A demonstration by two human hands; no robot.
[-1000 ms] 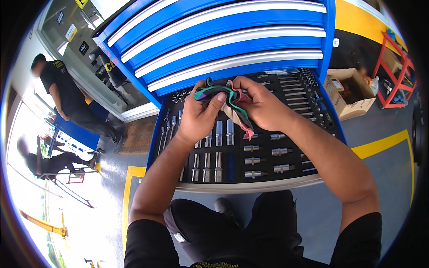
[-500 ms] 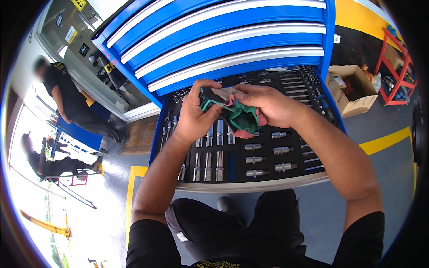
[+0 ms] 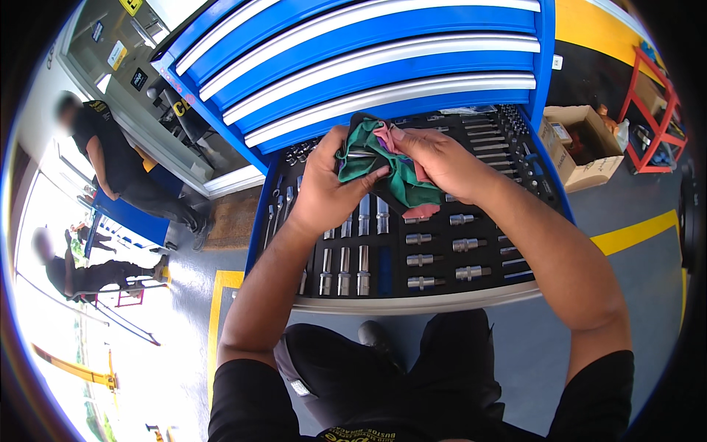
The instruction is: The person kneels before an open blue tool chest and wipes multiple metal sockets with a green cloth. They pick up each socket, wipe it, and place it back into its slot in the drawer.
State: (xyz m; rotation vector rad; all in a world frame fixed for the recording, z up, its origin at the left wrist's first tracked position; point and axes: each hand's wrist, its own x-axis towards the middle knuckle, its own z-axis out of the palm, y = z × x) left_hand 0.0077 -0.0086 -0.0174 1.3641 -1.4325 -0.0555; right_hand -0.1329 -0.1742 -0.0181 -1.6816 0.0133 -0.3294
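Shifted and refolded since the earlier frame, the crumpled green, pink and black cloth point(image 3: 409, 193) now shows more green, with a shiny silver metal piece point(image 3: 359, 154) visible in its folds. The left hand point(image 3: 322, 184) grips the cloth's left side, thumb on top; the right hand point(image 3: 448, 166) pinches its upper right. Both hold it above an open, silver-edged blue metal drawer point(image 3: 412, 304) bearing long silver cylindrical sockets point(image 3: 345, 271).

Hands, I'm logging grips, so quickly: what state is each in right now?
Left hand: closed, holding one side of the crumpled cloth.
Right hand: closed, holding the cloth's other side.
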